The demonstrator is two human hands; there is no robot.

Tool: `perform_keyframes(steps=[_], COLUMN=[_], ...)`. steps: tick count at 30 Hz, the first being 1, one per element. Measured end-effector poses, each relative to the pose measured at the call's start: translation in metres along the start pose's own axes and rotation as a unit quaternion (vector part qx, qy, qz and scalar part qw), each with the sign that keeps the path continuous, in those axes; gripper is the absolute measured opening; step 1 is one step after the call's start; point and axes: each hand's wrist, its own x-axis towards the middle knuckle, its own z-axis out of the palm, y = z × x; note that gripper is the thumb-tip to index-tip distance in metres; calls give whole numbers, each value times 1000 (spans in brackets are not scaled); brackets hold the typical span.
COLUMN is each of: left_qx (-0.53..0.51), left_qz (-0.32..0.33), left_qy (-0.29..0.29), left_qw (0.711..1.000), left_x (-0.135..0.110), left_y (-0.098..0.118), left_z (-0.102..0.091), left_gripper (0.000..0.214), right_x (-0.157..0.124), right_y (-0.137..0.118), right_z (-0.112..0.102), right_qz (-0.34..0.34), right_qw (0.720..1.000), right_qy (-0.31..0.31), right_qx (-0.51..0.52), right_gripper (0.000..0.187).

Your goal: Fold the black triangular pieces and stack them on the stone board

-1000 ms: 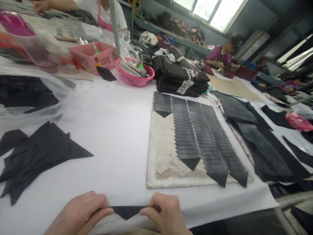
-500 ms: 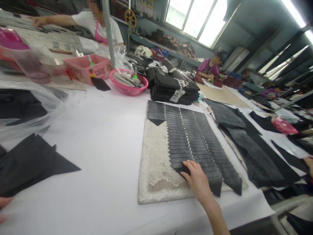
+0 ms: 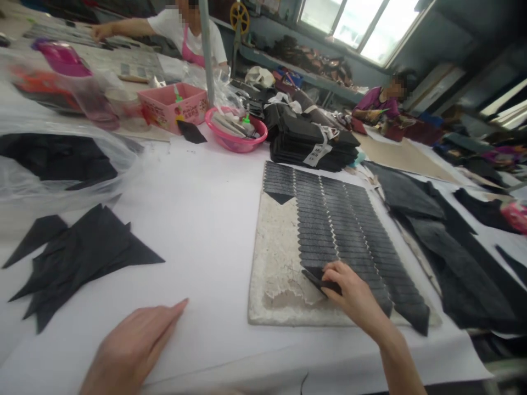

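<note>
Pinched between the thumb and fingers of the right hand [image 3: 349, 288] is a small black piece [image 3: 312, 278], at the lower end of a long row of black strips [image 3: 317, 230] on the pale board [image 3: 274, 247]. The left hand [image 3: 134, 334] is above the white table [image 3: 197, 230], with fingers stretched forward; its palm is hidden, so I cannot tell whether it grasps something. Beyond this hand lies a loose pile of black pieces [image 3: 82, 247], near a clear plastic bag [image 3: 127, 164].
</note>
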Motion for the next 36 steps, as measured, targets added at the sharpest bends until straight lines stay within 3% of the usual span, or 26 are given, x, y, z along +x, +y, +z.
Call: perform_keyframes(steps=[3,6,8,10,13,16,20,24,31,36], left_qx=[0,-18,-44,-74,-104,-95,-43,-9,-21,-1], left_qz=[14,-9,-39,-64,-72,-61,-36,-19,-42,-8], left_qy=[-43,-63,-68,-67,-64,-80,-113,-113,-116,-77], left_qw=[999,998,996,993,990,990,992,993,992,997], left_x=[1,4,4,1,-5,-11,-15,-14,-14,-16], left_y=[14,22,28,33,42,47,48,47,50,52], left_z=[2,2,-1,-5,-7,-2,10,16,16,20], left_gripper=[24,23,22,20,15,13,16,19,22,21], right_x=[-22,-39,-42,-41,-37,-41,-50,-51,-40,-42], right_y=[5,-6,-34,-78,-146,-183,-185,-182,-187,-181], right_z=[-6,-12,-8,8,49,89,110,106,106,118], right_qz=[53,90,89,62,65,33,-33,-76,-90,-150], right_qw=[994,971,954,935,901,919,979,990,987,973], right_qy=[-13,55,51,-54,-117,-97,39,78,42,85], right_qx=[93,215,281,344,413,381,197,84,124,154], right_gripper=[13,26,28,26,16,13,16,16,13,18])
